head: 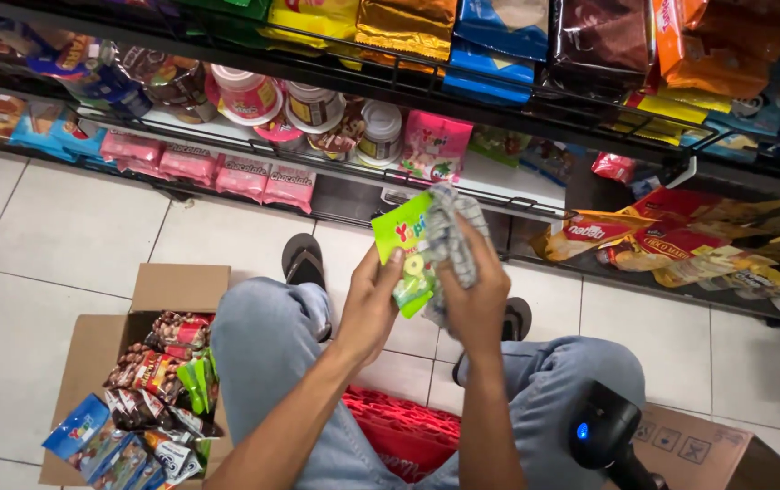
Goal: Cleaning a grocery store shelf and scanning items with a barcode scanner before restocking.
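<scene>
My left hand holds a bright green candy packet upright in front of me, thumb pressed on its front. My right hand grips a grey-and-white checked cloth and presses it against the packet's right side. Both hands are raised above my knees in blue jeans, in front of the lower store shelves.
An open cardboard box full of snack packets sits on the tiled floor at left. A red plastic crate is under me. Wire shelves hold cups, pink packets and snack bags. A black handheld scanner and another carton sit at right.
</scene>
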